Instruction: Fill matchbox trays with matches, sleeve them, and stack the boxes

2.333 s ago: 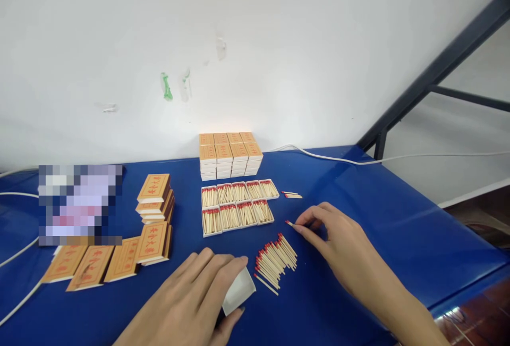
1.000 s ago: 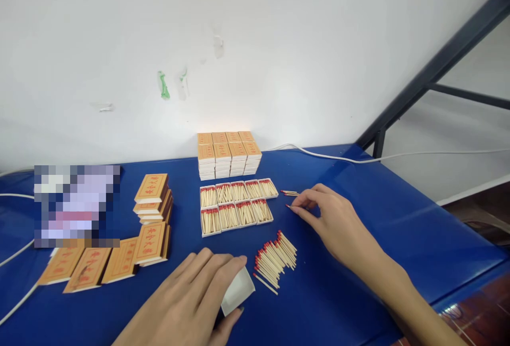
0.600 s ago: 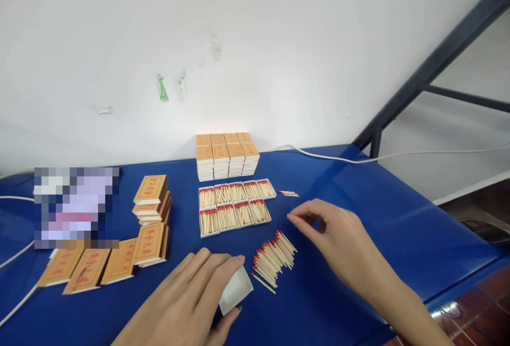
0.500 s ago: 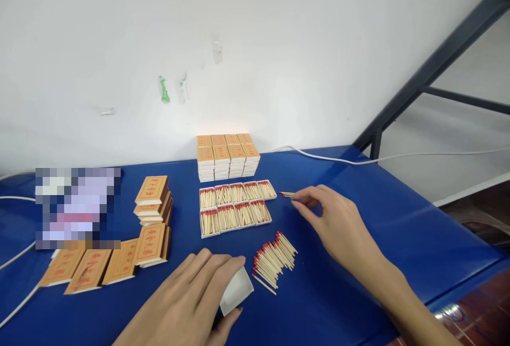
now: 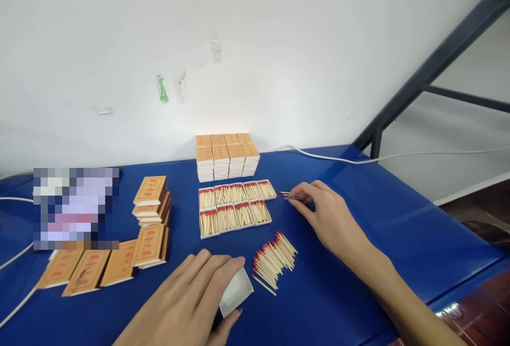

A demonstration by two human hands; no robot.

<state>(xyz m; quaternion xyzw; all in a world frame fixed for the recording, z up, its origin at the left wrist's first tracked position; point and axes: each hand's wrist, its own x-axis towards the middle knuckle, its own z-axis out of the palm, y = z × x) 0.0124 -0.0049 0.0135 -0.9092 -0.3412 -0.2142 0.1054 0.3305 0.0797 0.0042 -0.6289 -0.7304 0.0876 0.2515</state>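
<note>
My left hand (image 5: 191, 298) is closed around a white matchbox tray (image 5: 237, 292), whose visible end holds no matches. Between the thumb and fingertips of my right hand (image 5: 322, 210) are a few matches (image 5: 283, 194), red heads pointing left, just above or on the table. A fanned pile of loose matches (image 5: 273, 261) lies between my hands, heads toward the upper left. Beyond it stand two rows of white trays (image 5: 236, 227) filled with red-headed matches.
A block of stacked matchboxes (image 5: 227, 154) stands by the wall. Orange matchbox sleeves (image 5: 150, 245) are piled and spread at the left, beside a blurred-out object (image 5: 77, 208). A white cable (image 5: 330, 158) runs along the blue table's (image 5: 398, 218) back edge.
My right hand has shifted slightly left, its fingertips closing further over the matches. The left hand and tray have stayed in place.
</note>
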